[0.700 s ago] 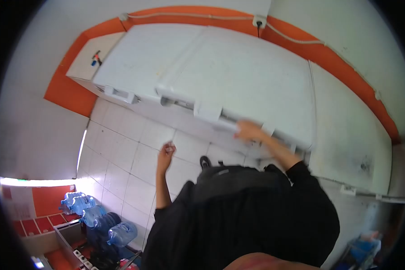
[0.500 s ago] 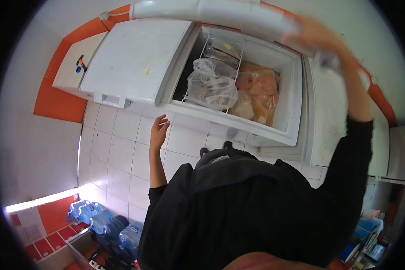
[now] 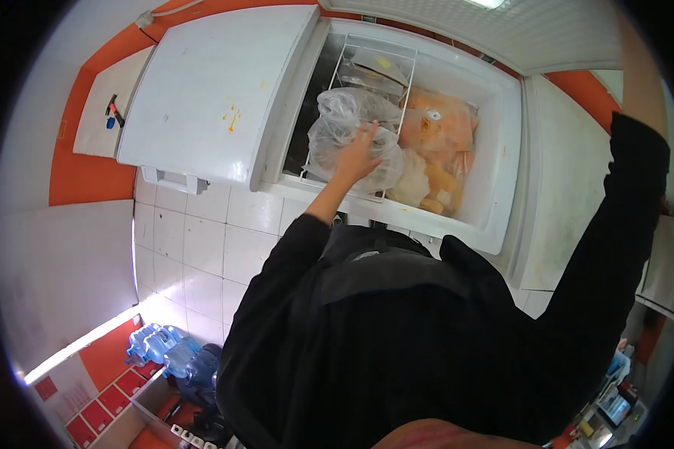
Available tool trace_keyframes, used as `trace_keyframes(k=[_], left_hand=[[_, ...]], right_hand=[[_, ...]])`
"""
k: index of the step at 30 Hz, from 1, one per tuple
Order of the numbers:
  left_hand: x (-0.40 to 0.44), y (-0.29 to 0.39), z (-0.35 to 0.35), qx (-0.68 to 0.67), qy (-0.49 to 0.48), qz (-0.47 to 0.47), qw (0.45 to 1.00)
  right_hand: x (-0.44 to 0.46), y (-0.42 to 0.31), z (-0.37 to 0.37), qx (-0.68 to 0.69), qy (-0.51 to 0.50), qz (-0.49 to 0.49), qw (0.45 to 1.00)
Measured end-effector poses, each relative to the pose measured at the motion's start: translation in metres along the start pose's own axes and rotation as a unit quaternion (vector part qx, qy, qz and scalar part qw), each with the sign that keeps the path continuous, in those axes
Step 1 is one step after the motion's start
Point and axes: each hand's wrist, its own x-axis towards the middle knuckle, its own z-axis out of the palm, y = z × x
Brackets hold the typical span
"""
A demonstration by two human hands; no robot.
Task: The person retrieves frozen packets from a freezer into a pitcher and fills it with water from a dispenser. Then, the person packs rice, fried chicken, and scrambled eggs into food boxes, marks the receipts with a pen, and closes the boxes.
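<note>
My left hand [image 3: 359, 156] reaches into the open chest freezer [image 3: 508, 165]. Its fingers are stretched out over a clear plastic bag [image 3: 341, 135], seemingly touching it; the bag's contents are hard to make out. That bag sits in a white wire basket [image 3: 406, 101] on the freezer's left side, in front of another clear package [image 3: 374, 71]. To the right of the basket lie orange and pale packs [image 3: 434, 135] in clear wrapping. My right forearm [image 3: 642, 90] is raised beside the upright freezer lid [image 3: 547, 37]; the hand itself is beyond the view.
A closed white freezer lid [image 3: 210, 97] with yellow stains adjoins on the left. Another white surface [image 3: 562, 172] stands to the right. Farther left, a red-and-black tool [image 3: 114, 111] lies on a white top. Several large blue water bottles [image 3: 180, 355] stand on the tiled floor [image 3: 202, 254].
My left hand has moved from beside the freezer onto the plastic bag. The lid has swung higher and back, and my right hand has risen out of view.
</note>
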Motion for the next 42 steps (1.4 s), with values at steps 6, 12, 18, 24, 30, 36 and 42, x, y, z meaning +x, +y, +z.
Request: trace_keyframes(k=[6, 12, 18, 24, 30, 36, 42], left_hand=[[0.022, -0.038, -0.025, -0.082, -0.109, -0.024, 0.99], [-0.025, -0.058, -0.163, -0.259, -0.039, -0.019, 0.965], [0.002, -0.042, -0.201, -0.205, -0.131, 0.133, 0.961], [0.009, -0.023, -0.194, -0.229, -0.108, 0.125, 0.959], [-0.012, -0.016, -0.154, -0.257, -0.095, 0.125, 0.953], [-0.025, -0.032, -0.131, -0.249, -0.125, 0.06, 0.959], [-0.025, -0.053, -0.132, -0.242, -0.103, 0.016, 0.965]], right_hand=[[-0.144, -0.095, -0.034, 0.185, -0.096, -0.173, 0.963], [-0.405, -0.282, 0.143, 0.645, -0.369, -0.103, 0.661], [-0.384, -0.285, 0.162, 0.472, -0.548, -0.033, 0.69], [-0.337, -0.285, 0.087, 0.166, -0.499, -0.043, 0.85], [-0.406, -0.359, 0.178, 0.282, -0.566, -0.016, 0.774], [-0.46, -0.352, 0.245, 0.225, -0.687, -0.056, 0.689], [-0.461, -0.358, 0.226, 0.21, -0.62, -0.089, 0.751]])
